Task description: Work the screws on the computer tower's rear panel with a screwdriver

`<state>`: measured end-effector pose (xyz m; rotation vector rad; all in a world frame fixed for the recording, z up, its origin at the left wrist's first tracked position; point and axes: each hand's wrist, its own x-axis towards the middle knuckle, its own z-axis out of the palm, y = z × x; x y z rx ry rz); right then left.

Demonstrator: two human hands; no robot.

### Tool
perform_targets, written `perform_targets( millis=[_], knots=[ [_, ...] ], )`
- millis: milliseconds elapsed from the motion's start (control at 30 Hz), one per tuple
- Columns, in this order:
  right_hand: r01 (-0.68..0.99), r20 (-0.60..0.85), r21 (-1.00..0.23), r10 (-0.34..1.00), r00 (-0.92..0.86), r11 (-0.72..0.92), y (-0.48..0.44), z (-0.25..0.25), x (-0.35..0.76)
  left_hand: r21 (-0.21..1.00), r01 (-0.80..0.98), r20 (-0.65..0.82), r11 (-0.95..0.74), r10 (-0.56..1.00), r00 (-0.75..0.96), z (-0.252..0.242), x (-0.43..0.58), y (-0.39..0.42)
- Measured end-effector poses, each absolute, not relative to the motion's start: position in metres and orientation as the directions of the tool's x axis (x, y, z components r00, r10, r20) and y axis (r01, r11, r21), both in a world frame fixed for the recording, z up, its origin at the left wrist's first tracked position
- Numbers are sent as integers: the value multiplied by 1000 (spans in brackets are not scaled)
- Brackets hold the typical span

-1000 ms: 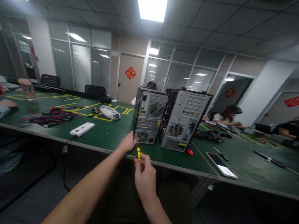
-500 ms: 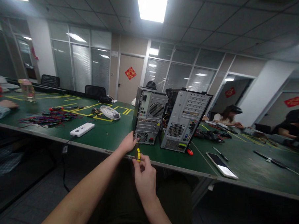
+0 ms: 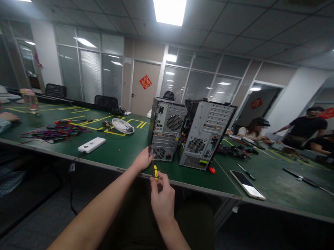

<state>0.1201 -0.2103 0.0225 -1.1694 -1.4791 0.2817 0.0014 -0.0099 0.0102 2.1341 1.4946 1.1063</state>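
In my right hand (image 3: 164, 196) is a yellow-and-black screwdriver (image 3: 155, 171), pinched by its handle end between thumb and fingers. Its shaft points up and away at the lower left corner of a computer tower (image 3: 169, 138); whether the tip sits in a screw cannot be made out. My left hand (image 3: 142, 160) is at that same corner, beside the screwdriver's tip, with its fingers drawn together and partly hidden. A second computer tower (image 3: 203, 141) stands upright just to the right, its back panel also facing me.
On the green table (image 3: 192, 176) lie a white power bank (image 3: 91, 145) with a cable, a bundle of wires (image 3: 53, 133), a white oval part (image 3: 123, 125), a red-handled tool (image 3: 212, 170) and a phone (image 3: 247, 184). Other people sit and stand at the right; another person's hand (image 3: 8, 116) rests at left.
My right hand and the screwdriver handle have shifted very slightly right. My left hand stays put. At the far right, a person in dark clothing now shows more fully, standing by the table.
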Motion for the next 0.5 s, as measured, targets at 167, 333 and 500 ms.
perform_targets(
  millis=[167, 333, 500],
  knots=[
    [523, 688, -653, 718, 105, 548, -212, 24, 120, 621, 668, 406, -409, 897, 172, 12, 1, -11],
    [561, 720, -605, 689, 82, 565, -215, 28, 121, 636, 652, 410, -412, 897, 166, 13, 1, -12],
    [493, 607, -730, 781, 150, 473, -213, 25, 119, 639, 647, 413, -416, 895, 168, 11, 1, -11]
  ],
)
